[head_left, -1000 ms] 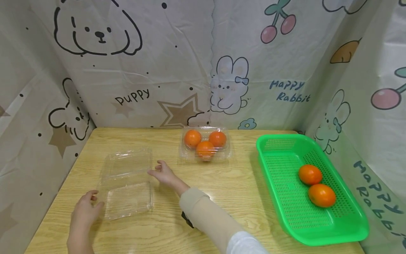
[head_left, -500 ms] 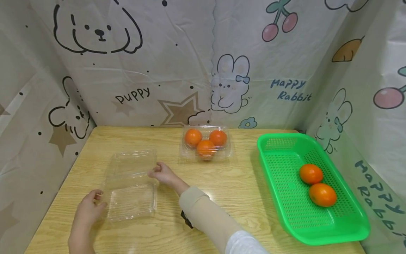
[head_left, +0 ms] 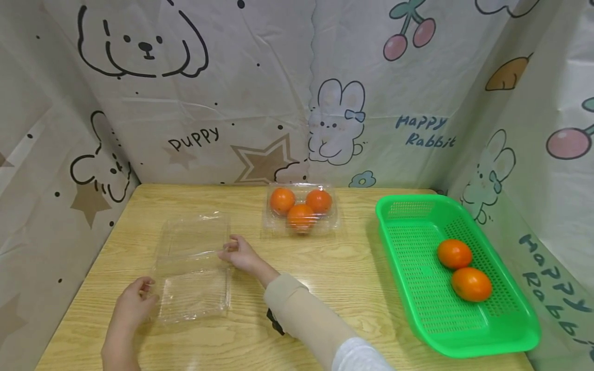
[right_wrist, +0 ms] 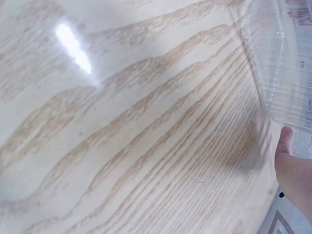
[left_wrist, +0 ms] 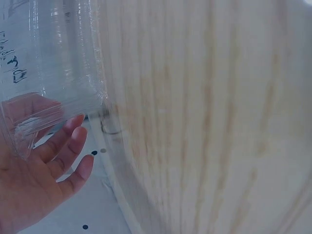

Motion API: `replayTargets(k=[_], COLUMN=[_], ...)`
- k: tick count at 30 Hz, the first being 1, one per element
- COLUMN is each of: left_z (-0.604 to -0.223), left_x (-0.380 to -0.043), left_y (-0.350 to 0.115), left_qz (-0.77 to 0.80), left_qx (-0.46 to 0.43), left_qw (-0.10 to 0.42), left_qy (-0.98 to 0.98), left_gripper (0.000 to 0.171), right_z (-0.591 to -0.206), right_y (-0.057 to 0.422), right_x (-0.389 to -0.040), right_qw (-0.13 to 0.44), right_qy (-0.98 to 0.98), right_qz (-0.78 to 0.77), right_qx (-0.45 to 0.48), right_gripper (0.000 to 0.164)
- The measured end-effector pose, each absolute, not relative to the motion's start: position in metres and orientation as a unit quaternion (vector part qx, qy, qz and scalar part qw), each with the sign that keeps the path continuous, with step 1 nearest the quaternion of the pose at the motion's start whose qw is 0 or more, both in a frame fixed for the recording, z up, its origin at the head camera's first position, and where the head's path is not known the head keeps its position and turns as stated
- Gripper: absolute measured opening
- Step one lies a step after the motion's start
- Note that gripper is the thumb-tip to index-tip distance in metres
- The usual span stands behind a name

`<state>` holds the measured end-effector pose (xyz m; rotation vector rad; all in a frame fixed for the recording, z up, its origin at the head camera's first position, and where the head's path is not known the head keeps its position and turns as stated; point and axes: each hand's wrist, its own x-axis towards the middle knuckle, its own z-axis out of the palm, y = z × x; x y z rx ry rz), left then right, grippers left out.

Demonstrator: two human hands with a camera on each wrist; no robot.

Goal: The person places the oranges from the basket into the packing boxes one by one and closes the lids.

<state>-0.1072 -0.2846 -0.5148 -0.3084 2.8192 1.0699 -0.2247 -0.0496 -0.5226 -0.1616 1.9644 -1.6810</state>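
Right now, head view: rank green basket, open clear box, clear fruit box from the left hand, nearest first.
1. Open clear box: just right of the left hand.
2. Clear fruit box: back centre.
3. Green basket: far right.

Two bare hands, with a beige sleeve and a pale grey one on the right arm.
In the head view, the right hand, at centre left, meets a plain beige sleeve with a wide, smooth cuff. A pale grey sleeve shows past it at the bottom edge. A small black piece, too small to make out, juts from below the cuff. At lower left, the left hand joins a bare forearm.
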Motion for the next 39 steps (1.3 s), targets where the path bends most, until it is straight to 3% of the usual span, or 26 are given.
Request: replayTargets(k=[21, 39], left_z=[-0.514, -0.515], left_x=[-0.113, -0.121], left_y=[-0.274, -0.255], left_qz=[0.368, 0.377], left_qx=[-0.077, -0.055], left_qw=[0.074, 0.082], left_qy=[0.924, 0.921], left_gripper=[0.038, 0.042], right_z=[-0.532, -0.540], right_y=[-0.038, -0.009], right_x=[-0.224, -0.226], right_qw=[0.185, 0.146], right_qy=[0.740, 0.747], right_qz=[-0.640, -0.637], right_qx=[-0.092, -0.120], right_gripper=[0.063, 0.062])
